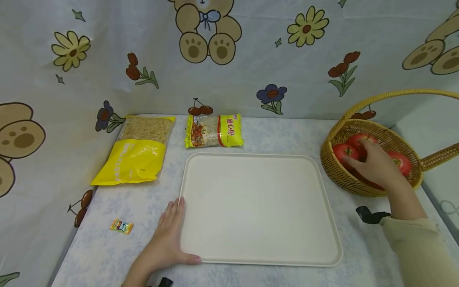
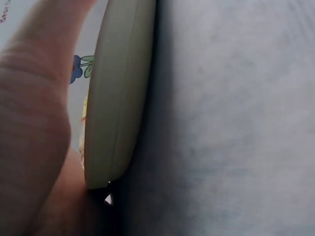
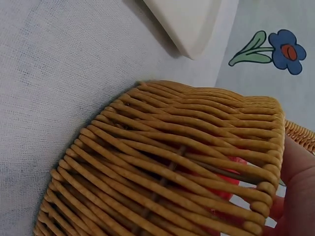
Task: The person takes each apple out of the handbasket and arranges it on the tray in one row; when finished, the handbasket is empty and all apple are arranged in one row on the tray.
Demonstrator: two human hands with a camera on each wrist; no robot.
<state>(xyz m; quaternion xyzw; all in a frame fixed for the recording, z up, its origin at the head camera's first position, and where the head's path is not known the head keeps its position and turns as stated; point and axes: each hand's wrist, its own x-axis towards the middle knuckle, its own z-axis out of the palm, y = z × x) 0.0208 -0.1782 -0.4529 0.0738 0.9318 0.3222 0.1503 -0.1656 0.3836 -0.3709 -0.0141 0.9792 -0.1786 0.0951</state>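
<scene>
My left hand (image 1: 168, 235) lies at the near left corner of a white rectangular tray (image 1: 258, 207). Its straight fingers run along the left side and the thumb rests at the near edge; in the left wrist view the tray's side wall (image 2: 115, 98) stands beside the palm. My right hand (image 1: 376, 165) reaches into a wicker basket (image 1: 344, 183), over the red round fruits (image 1: 345, 153). Thumb and fingers are spread about one fruit at the back, and I cannot tell whether they grip it. Basket weave (image 3: 162, 162) hides most of this hand in the right wrist view.
A yellow pasta bag (image 1: 140, 159) lies at the back left, with a smaller yellow noodle packet (image 1: 215, 131) behind the tray. A small wrapped candy (image 1: 122, 226) sits left of my left hand. The basket's tall handle (image 1: 394, 95) arches over its right side.
</scene>
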